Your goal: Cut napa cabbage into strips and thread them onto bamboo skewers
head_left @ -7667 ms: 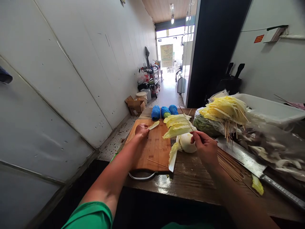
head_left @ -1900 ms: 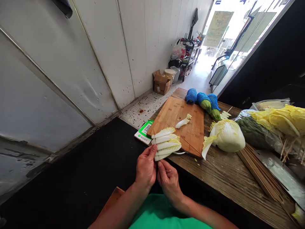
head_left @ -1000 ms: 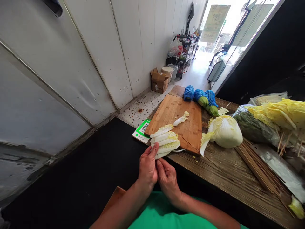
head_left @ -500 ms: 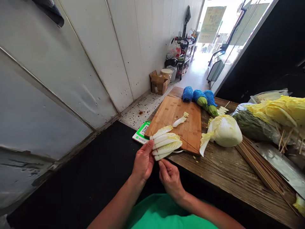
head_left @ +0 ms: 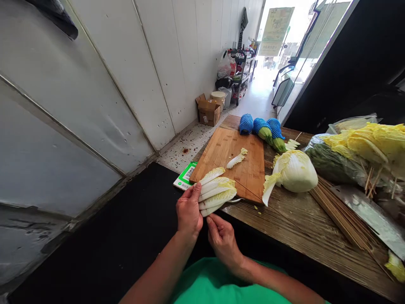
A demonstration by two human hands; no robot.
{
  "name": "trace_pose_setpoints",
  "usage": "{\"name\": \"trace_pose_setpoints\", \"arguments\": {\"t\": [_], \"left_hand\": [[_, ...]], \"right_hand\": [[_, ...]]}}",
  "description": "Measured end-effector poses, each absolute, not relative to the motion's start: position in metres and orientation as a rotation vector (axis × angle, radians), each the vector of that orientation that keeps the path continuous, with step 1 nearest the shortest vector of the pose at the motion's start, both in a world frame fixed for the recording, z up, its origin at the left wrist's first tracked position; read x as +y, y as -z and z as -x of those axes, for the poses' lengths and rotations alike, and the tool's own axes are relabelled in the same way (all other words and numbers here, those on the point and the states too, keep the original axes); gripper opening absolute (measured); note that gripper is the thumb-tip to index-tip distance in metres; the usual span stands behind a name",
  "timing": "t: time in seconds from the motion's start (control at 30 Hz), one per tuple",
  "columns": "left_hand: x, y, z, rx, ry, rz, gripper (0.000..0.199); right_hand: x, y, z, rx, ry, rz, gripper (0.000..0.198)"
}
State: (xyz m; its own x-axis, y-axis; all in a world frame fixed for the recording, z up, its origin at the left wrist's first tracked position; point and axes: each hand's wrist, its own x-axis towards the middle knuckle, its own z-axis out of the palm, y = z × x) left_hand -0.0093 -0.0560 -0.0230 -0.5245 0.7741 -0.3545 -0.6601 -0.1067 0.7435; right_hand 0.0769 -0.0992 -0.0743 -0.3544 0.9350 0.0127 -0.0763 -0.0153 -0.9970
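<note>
Cabbage leaves (head_left: pixel 218 193) were up in front of the body, overlapping the near L corner of the cutting board (head_left: pixel 215 147) in view. L hand (head_left: pixel 189 211) had them: thumb pressed over the thick white ends, other fingers mostly hidden behind, so a firm grasp AFAICT. R hand (head_left: pixel 223 236) sat just below, thumb & index pinched together at the lowest leaf's white end (couldn't tell if a stick or only leaf was btwn them).

Key bit: leaves lay side by side, long axis running from L thumb out to the right & a little away from the body, frilly tips toward the board. The row itself went up & away from R fingertips, so R was nearer the bottom leaf while L was on the white ends higher up. Anything pushed along the row from R would've crossed the leaves, not run lengthwise, I'd judge.

Beyond: a small leaf (head_left: pixel 236 159) on the board, white end toward the hands; the cabbage (head_left: pixel 299 171) on the table to the right, w/ sticks (head_left: pixel 337 211) & a big knife (head_left: pixel 370 215) past it.
</note>
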Motion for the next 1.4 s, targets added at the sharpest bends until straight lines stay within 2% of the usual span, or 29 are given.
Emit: {"name": "trace_pose_setpoints", "arguments": {"t": [0.7, 0.9, 1.17, 1.4], "left_hand": [[-0.053, 0.024, 0.009, 1.147, -1.836, -0.133, 0.022], [-0.058, 0.019, 0.01, 0.94, -1.686, -0.252, 0.031], [-0.073, 0.026, 0.007, 0.946, -1.554, -0.295, 0.027], [-0.079, 0.027, 0.007, 1.01, -1.479, -0.235, 0.013]], "right_hand": [[-0.098, 0.072, -0.075, -1.456, -1.404, 0.975, 0.031], [-0.084, 0.057, -0.077, -1.418, -1.413, 0.971, 0.03], [-0.076, 0.057, -0.079, -1.405, -1.4, 0.96, 0.029], [-0.075, 0.054, -0.08, -1.442, -1.398, 0.924, 0.03]]}}
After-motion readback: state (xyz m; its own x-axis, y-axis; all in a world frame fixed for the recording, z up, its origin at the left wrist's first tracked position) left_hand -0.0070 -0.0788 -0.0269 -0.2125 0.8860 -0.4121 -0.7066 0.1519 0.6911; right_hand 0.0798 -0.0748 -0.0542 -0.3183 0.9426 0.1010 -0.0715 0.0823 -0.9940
